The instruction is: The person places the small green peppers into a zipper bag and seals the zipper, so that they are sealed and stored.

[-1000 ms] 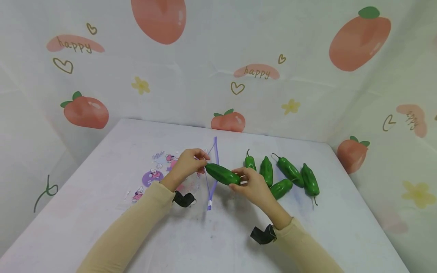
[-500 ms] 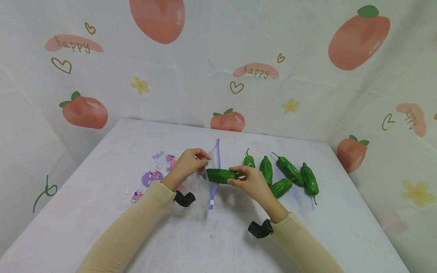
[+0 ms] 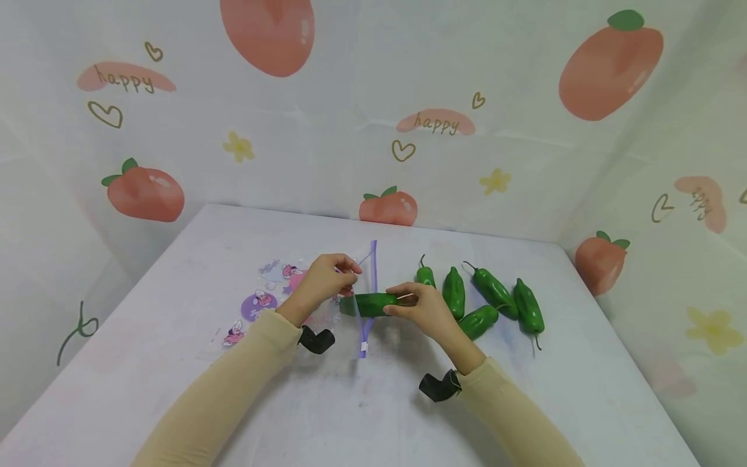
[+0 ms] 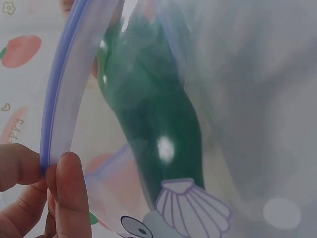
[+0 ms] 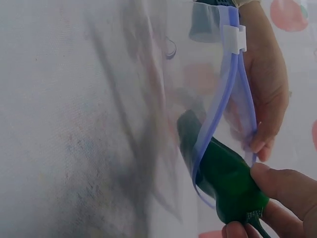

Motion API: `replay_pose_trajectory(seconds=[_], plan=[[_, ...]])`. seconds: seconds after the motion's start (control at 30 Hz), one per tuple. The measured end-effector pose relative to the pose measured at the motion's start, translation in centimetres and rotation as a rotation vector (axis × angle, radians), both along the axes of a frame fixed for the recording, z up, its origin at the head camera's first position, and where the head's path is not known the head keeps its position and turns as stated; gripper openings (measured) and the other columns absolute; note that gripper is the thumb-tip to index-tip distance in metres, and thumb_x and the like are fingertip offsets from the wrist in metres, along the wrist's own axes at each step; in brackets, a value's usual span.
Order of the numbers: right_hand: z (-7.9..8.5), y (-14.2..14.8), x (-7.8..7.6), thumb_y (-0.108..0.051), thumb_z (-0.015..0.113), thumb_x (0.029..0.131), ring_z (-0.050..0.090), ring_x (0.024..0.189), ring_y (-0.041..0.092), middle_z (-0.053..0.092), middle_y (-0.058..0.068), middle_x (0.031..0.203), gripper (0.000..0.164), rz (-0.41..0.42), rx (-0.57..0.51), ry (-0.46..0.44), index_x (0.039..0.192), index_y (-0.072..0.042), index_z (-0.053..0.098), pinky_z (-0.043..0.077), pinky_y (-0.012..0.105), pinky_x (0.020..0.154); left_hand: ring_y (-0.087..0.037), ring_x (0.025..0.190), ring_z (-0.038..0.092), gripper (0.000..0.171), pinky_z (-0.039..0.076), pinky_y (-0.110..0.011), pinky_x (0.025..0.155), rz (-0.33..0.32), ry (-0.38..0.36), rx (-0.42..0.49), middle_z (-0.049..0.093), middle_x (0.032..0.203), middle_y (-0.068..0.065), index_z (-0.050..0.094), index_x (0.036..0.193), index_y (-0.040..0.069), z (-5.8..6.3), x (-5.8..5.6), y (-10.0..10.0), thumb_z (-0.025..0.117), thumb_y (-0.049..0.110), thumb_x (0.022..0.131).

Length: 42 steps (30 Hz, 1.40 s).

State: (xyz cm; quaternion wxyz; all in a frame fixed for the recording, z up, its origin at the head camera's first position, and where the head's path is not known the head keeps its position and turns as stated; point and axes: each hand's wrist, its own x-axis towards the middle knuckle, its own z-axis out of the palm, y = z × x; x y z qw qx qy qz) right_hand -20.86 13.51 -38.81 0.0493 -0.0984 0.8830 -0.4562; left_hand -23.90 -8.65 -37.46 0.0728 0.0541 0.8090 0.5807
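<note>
A clear zip bag with cartoon prints and a purple zip edge [image 3: 374,266] stands with its mouth parted toward the right. My left hand [image 3: 323,283] pinches one side of that purple edge between thumb and fingers, plain in the left wrist view. My right hand [image 3: 425,311] grips a green chili pepper [image 3: 376,303] by its stem end. The pepper's far end is inside the bag, showing through the film, while its stem end is outside the mouth. A white slider [image 5: 235,39] sits near one end of the zip in the right wrist view.
Several more green peppers [image 3: 491,290] lie on the white table [image 3: 362,415] right of my right hand. A printed cloth [image 3: 327,162] hangs behind the table and along its sides.
The pepper has turned from slanted to nearly level and moved left, its tip passing into the bag's mouth. My right hand moved left with it; the left hand stayed nearly still.
</note>
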Motion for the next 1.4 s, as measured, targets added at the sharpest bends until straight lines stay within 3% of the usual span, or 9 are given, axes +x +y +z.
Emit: replay_pose_trajectory(seconds=[0.3,0.6,0.83,1.1,1.4], plan=[[-0.4,-0.5,-0.2,-0.022,0.083,0.075,0.069,0.095,0.017,0.071,0.001,0.107,0.031,-0.003,-0.021,-0.019,0.105,-0.018,0.075,0.057,0.036,0.083,-0.015,0.062,0.059,0.015,0.06,-0.028,0.065,-0.004,0.004,0.005,0.057,0.089,-0.012,0.067,0.099,-0.001,0.1,0.1,0.2,0.061,0.003,0.087],[-0.7,-1.1,0.0,-0.019,0.081,0.077,0.067,0.097,0.021,0.065,0.005,0.105,0.031,0.001,0.021,0.005,0.107,-0.015,0.075,0.056,0.038,0.084,-0.013,0.062,0.06,0.015,0.06,-0.029,0.065,-0.001,-0.014,0.03,0.057,0.092,-0.011,0.066,0.097,-0.001,0.1,0.1,0.5,0.058,0.001,0.085],[-1.3,-1.4,-0.3,-0.021,0.082,0.076,0.066,0.095,0.018,0.064,0.002,0.101,0.031,0.0,0.048,-0.006,0.106,-0.018,0.075,0.056,0.036,0.083,-0.015,0.063,0.059,0.014,0.06,-0.028,0.065,0.009,-0.015,0.016,0.058,0.093,-0.012,0.067,0.097,0.0,0.2,0.1,0.7,0.059,0.001,0.085],[-1.4,-1.9,-0.1,-0.02,0.082,0.076,0.068,0.093,0.018,0.064,0.003,0.101,0.031,0.026,0.044,0.009,0.105,-0.015,0.075,0.057,0.035,0.082,-0.014,0.064,0.059,0.015,0.06,-0.028,0.064,0.006,-0.011,0.02,0.057,0.086,-0.009,0.067,0.097,0.0,0.5,0.2,0.8,0.059,0.001,0.084],[-1.3,-1.6,0.0,-0.014,0.081,0.076,0.068,0.097,0.022,0.064,0.005,0.104,0.034,0.069,0.031,-0.017,0.11,-0.012,0.073,0.057,0.037,0.084,-0.015,0.066,0.06,0.015,0.06,-0.028,0.066,0.003,-0.009,-0.003,0.057,0.09,-0.01,0.067,0.098,0.0,0.6,0.2,0.8,0.058,0.001,0.085]])
